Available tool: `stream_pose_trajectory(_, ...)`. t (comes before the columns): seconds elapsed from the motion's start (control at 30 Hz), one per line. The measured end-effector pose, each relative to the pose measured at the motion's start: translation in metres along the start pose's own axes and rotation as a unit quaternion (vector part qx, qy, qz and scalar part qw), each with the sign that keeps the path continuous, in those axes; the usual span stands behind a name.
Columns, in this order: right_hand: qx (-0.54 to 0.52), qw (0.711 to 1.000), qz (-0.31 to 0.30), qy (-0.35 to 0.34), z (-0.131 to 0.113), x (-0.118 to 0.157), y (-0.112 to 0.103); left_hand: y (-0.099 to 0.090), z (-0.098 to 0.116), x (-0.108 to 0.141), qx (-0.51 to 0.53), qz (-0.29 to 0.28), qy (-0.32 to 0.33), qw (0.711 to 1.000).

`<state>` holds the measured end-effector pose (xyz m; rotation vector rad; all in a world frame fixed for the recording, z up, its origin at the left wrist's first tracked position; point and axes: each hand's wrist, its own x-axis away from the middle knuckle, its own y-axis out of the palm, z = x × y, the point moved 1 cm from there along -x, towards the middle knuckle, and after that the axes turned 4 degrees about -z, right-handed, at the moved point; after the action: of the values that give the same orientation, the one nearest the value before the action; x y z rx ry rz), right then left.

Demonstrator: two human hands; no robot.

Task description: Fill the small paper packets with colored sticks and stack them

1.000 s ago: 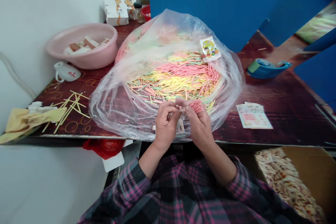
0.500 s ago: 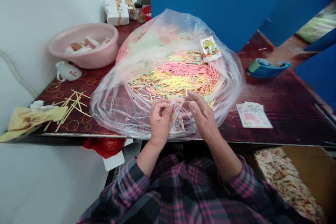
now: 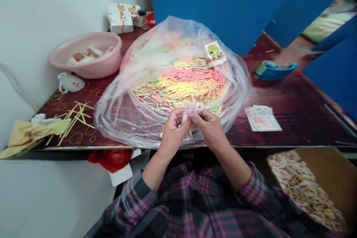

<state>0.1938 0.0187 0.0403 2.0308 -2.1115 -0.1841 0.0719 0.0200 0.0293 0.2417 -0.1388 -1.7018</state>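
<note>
Between both hands, near the table's front edge, is a small printed packet [image 3: 193,109]. My left hand [image 3: 175,128] pinches its left side, and my right hand [image 3: 208,124] has thumb and fingers closed on its right side. Under them spreads a large clear plastic bag [image 3: 117,119], open at the top, full of thin pink, yellow and green sticks [image 3: 192,78]. Another printed packet [image 3: 215,53] lies on the bag's right rear part. Part of a further printed piece [image 3: 188,134] shows below my hands. Flat printed packets [image 3: 263,118] lie on the table to the right.
At the left stand a pink basin [image 3: 97,67] with pieces inside, a tipped white mug [image 3: 71,82], loose yellow sticks [image 3: 75,119] and a yellow cloth [image 3: 30,134]. A blue tape dispenser [image 3: 275,70] sits at the right, before blue panels [image 3: 217,3]. White boxes [image 3: 120,18] stand behind.
My right hand has moved in from beside the packet and closed on it. The packet is now held between both hands. The whole view has shifted slightly.
</note>
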Motion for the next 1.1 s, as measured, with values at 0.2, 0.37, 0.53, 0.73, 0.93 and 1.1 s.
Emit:
stream_pose_trajectory(0.2,0.155,0.987,0.036,-0.038,-0.01,0.01,-0.042,-0.024,0.008,0.013,-0.215,-0.041,0.05,0.974)
stream_pose_trajectory(0.37,0.355,0.919,0.148,-0.091,-0.036,0.018,-0.145,-0.059,0.002,0.016,-0.486,-0.054,0.176,0.855)
stream_pose_trajectory(0.53,0.584,0.774,0.234,-0.07,-0.046,0.016,-0.218,-0.062,-0.012,0.01,-0.628,-0.077,0.148,0.76)
stream_pose_trajectory(0.73,0.557,0.766,0.241,-0.212,-0.046,0.012,-0.173,-0.053,-0.007,0.005,-0.649,-0.094,0.105,0.747)
stream_pose_trajectory(0.93,0.359,0.923,-0.033,-0.135,-0.021,0.003,-0.061,-0.05,0.002,0.011,-0.581,-0.012,0.209,0.787)
stream_pose_trajectory(1.1,0.273,0.952,-0.113,-0.08,-0.012,-0.004,-0.02,-0.038,0.016,0.009,-0.474,0.01,0.235,0.848)
